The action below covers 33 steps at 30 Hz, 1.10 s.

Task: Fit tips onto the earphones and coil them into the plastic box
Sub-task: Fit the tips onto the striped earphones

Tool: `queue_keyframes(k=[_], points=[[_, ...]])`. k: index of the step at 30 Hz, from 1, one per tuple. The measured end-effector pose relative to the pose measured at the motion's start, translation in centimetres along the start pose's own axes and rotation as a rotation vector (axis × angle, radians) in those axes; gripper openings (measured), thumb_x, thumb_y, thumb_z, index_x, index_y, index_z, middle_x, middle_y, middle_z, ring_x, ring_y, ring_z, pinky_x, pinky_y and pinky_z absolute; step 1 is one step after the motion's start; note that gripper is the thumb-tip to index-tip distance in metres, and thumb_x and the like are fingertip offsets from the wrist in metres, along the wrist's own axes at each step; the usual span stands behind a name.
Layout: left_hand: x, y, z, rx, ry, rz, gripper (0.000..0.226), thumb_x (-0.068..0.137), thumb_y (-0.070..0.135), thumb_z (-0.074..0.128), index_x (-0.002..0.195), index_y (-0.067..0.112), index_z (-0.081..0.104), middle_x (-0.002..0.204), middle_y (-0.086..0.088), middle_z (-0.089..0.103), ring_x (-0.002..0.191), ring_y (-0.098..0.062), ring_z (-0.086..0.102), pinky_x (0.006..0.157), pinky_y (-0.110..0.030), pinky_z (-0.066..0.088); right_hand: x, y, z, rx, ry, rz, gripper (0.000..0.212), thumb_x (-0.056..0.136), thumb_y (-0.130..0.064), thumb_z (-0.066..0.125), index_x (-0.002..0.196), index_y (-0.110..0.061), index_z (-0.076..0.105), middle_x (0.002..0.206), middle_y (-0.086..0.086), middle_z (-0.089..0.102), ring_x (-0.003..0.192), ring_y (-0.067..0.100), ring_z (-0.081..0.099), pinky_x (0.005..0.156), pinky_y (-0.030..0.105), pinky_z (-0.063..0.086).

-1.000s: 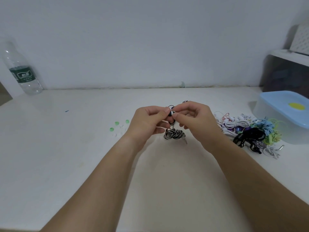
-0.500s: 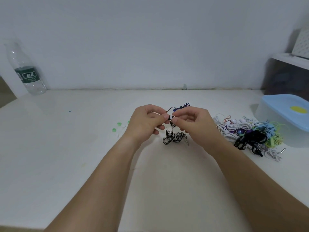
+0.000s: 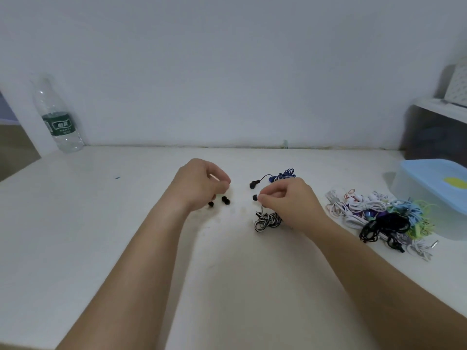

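Note:
My right hand pinches a black earbud whose black-and-white striped cable lies bundled on the table just below it. My left hand hovers with curled fingers over a few loose black ear tips; whether it holds one I cannot tell. A second black earbud lies behind, joined to a blue cable bundle. The plastic box with a blue lid sits at the right edge.
A pile of several coiled earphones in white, black, blue and green lies in front of the box. A water bottle stands at the back left by the wall. A dark shelf unit rises at the far right.
My hands have parted: the left moved left over the loose black tips, the right stayed with the earbud. The view shifted so the bottle and box sit further in.

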State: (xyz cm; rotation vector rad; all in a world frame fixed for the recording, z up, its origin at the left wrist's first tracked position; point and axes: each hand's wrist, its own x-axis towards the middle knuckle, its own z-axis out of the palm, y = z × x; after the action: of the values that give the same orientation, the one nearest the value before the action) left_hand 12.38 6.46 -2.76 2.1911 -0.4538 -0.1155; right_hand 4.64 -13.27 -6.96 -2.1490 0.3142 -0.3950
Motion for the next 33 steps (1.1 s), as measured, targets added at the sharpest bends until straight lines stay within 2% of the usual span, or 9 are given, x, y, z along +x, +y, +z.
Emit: queue_keyframes(k=[3,5,9,13,17,19,21,27,33], points=[[0.4,-1.1,-0.3,0.222,0.012,-0.041,0.013,0.085,0.016,0.069,0.081,0.028,0.072,0.082,0.010,0.071,0.074,-0.014,0.069,0.068,-0.030,0.056,0.5,-0.3,0.7,-0.158,-0.002,0.030,0.005,0.080,-0.030,0.074,0.080,-0.025,0.073,0.073,-0.009,0.073,0.081,0.011,0.069,0.081,0.034,0.057],[0.6,-1.5,0.0,0.305,0.014,-0.047,0.012,0.084,0.018,0.069,0.080,0.029,0.071,0.084,0.013,0.070,0.080,-0.013,0.069,0.079,-0.037,0.059,0.5,-0.4,1.1,-0.262,0.003,0.041,0.011,0.079,-0.035,0.074,0.084,-0.027,0.070,0.077,-0.012,0.071,0.085,0.011,0.067,0.084,0.036,0.056],[0.8,-1.9,0.8,0.488,0.007,-0.055,0.007,0.080,0.023,0.073,0.084,0.026,0.069,0.088,0.008,0.069,0.076,-0.017,0.066,0.072,-0.030,0.055,0.2,-0.5,1.2,-0.318,0.009,0.003,0.012,0.087,-0.040,0.063,0.084,-0.029,0.068,0.078,-0.014,0.069,0.082,0.010,0.065,0.077,0.032,0.054],[1.2,-2.3,1.3,0.527,0.008,-0.073,0.005,0.077,0.018,0.072,0.074,0.022,0.072,0.078,0.001,0.071,0.072,-0.023,0.068,0.062,-0.026,0.050,0.2,-0.4,-0.7,-0.301,0.061,-0.049,0.024,0.093,-0.019,0.051,0.092,-0.032,0.071,0.083,-0.013,0.072,0.081,0.013,0.065,0.074,0.029,0.052],[1.6,-2.9,1.5,0.516,0.009,-0.059,0.015,0.075,0.008,0.066,0.071,0.021,0.072,0.078,0.000,0.072,0.070,-0.024,0.067,0.066,-0.034,0.057,-0.5,0.0,-4.7,-0.327,-0.200,-0.081,0.045,0.089,0.000,0.044,0.095,-0.039,0.068,0.093,-0.018,0.070,0.077,-0.006,0.059,0.065,0.011,0.040],[1.9,-3.2,1.5,0.513,-0.003,-0.052,0.017,0.077,0.005,0.065,0.073,0.020,0.072,0.080,-0.001,0.072,0.074,-0.026,0.068,0.072,-0.039,0.060,-1.0,0.4,-5.8,-0.463,-0.304,-0.078,0.043,0.088,-0.003,0.048,0.106,-0.038,0.066,0.101,-0.021,0.065,0.075,-0.007,0.055,0.063,0.006,0.035],[2.0,-3.4,1.4,0.513,-0.016,-0.043,0.018,0.081,0.007,0.067,0.074,0.023,0.071,0.081,0.002,0.071,0.079,-0.024,0.070,0.076,-0.039,0.061,-1.4,0.9,-6.0,-0.519,-0.326,-0.063,0.037,0.087,-0.011,0.056,0.114,-0.035,0.065,0.102,-0.020,0.062,0.079,-0.003,0.056,0.067,0.010,0.039],[1.6,-3.2,1.5,0.570,-0.026,-0.005,0.028,0.082,0.004,0.062,0.072,0.030,0.066,0.086,0.000,0.070,0.080,-0.024,0.069,0.075,-0.036,0.060,-2.3,1.5,-5.1,-0.441,-0.313,-0.028,0.027,0.083,-0.041,0.074,0.108,-0.035,0.066,0.093,-0.017,0.067,0.079,-0.003,0.060,0.073,0.020,0.048],[1.2,-2.6,0.6,0.572,0.006,0.024,0.032,0.084,-0.003,0.052,0.079,0.023,0.070,0.089,-0.002,0.066,0.081,-0.025,0.065,0.072,-0.034,0.056,-2.2,1.7,-4.4,-0.564,-0.198,-0.062,0.015,0.090,-0.028,0.062,0.103,-0.034,0.065,0.082,-0.017,0.066,0.083,0.003,0.060,0.083,0.032,0.053]])
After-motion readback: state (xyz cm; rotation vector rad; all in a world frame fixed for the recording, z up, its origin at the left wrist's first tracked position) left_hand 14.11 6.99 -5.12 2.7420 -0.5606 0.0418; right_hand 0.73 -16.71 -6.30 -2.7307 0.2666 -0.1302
